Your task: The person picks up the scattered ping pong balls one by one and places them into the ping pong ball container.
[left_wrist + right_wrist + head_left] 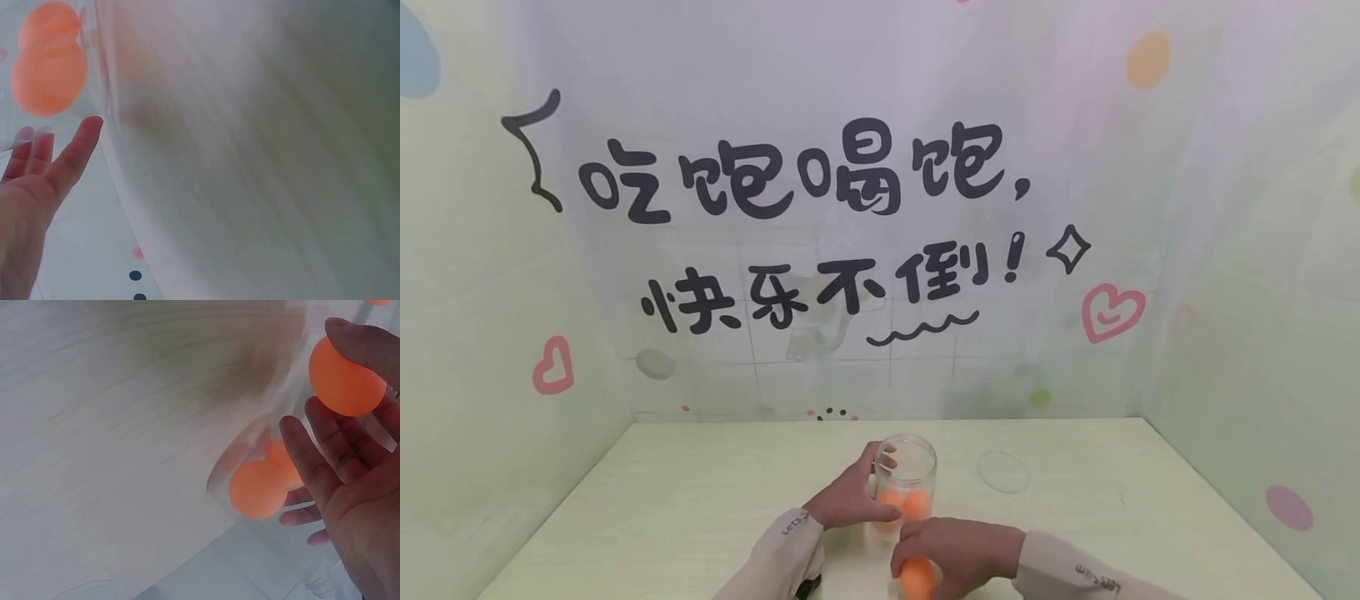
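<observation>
A clear jar (907, 485) stands on the table with orange balls (916, 504) inside. My left hand (846, 497) grips it from the left, thumb in front and fingers round the far side. In the left wrist view two balls (49, 75) show through the jar wall above the left hand (31, 200). In front of the jar, my right hand (962, 546) holds one orange ball (917, 577). The right wrist view shows that ball (347, 378) between the thumb and fingers of the right hand (362, 506), apart from the jar.
A thin clear round lid (1003, 472) lies on the pale table (700, 500) right of the jar. Printed curtains (850, 375) enclose the back and sides. Part of another orange ball (378, 302) shows at the right wrist view's top edge.
</observation>
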The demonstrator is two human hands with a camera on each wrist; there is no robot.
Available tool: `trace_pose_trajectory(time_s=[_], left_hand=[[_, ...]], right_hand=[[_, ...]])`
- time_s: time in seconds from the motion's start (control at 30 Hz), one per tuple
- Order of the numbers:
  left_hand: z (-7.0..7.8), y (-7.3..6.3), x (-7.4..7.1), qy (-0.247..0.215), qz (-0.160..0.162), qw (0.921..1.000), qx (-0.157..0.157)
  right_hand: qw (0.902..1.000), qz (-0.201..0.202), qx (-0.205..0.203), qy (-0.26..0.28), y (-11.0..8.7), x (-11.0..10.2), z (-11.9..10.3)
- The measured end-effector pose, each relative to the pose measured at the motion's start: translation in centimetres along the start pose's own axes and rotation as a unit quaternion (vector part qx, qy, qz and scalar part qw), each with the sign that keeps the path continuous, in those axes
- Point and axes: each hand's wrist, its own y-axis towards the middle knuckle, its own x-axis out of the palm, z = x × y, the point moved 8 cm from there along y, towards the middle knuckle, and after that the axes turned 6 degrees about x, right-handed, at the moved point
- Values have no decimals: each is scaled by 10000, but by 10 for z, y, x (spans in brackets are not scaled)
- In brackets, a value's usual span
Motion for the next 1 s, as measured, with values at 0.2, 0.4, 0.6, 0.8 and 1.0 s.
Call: trace_pose_trajectory(time_s=[0.2, 0.4, 0.6, 0.8, 1.0], left_hand=[[-1, 1, 0, 89, -4, 10000, 5], [-4, 3, 1, 91, -21, 9999, -54], [-4, 2, 1, 58, 1, 10000, 21], [-6, 1, 0, 159, 19, 9999, 4], [-5, 2, 1, 148, 13, 9999, 55]], right_hand=[[9998, -13, 19, 185, -3, -12, -4], [9999, -7, -86, 93, -6, -24, -9], [10000, 52, -36, 73, -10, -32, -10], [9996, -27, -76, 259, -10, -35, -10], [9997, -105, -106, 184, -13, -41, -13]])
